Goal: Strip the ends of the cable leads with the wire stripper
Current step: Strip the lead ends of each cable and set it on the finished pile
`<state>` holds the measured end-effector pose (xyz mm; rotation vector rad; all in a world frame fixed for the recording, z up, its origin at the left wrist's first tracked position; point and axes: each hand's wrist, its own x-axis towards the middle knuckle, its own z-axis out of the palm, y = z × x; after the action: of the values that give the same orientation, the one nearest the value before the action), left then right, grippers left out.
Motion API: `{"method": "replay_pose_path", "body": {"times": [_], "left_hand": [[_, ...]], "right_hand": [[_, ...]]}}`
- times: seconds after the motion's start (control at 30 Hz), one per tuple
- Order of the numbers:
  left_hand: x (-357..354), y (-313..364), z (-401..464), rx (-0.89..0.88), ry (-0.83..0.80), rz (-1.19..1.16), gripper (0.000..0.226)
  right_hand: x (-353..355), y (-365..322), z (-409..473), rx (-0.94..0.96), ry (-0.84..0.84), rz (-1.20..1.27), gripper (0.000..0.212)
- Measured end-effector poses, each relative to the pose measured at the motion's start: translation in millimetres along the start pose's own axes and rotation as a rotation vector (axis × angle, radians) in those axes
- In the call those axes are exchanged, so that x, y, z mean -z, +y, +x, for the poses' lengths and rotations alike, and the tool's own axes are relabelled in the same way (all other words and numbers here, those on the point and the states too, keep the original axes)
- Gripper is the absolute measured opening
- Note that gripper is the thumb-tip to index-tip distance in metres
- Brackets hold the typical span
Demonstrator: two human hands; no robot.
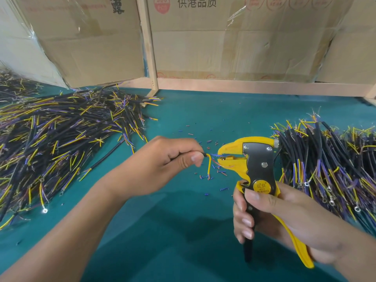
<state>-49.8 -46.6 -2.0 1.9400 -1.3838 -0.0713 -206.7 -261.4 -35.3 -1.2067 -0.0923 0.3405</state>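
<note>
My left hand (pixel 173 157) pinches a short black cable (pixel 204 154) near its end, above the green table (pixel 183 231). Its yellow lead (pixel 209 166) bends downward, while the blue and brown leads (pixel 213 154) reach right into the jaws of the wire stripper (pixel 252 159). My right hand (pixel 270 216) grips the yellow and black handles of the stripper, with the thumb just below its round yellow label. The stripper's jaws point left toward my left hand.
A large heap of black cables (pixel 61 139) with yellow and purple leads lies at the left. Another cable pile (pixel 329 165) lies at the right. Small insulation scraps (pixel 215 174) litter the table under the stripper. Cardboard boxes (pixel 223 37) and a wooden frame (pixel 150 45) stand behind.
</note>
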Motion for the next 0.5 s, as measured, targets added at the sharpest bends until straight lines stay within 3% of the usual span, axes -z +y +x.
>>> {"method": "replay_pose_path", "body": {"times": [0.5], "left_hand": [[-1.8, -1.0, 0.9, 0.01, -0.021, 0.0, 0.031]], "right_hand": [[-6.5, 2.1, 0.8, -0.035, 0.097, -0.036, 0.044]]}}
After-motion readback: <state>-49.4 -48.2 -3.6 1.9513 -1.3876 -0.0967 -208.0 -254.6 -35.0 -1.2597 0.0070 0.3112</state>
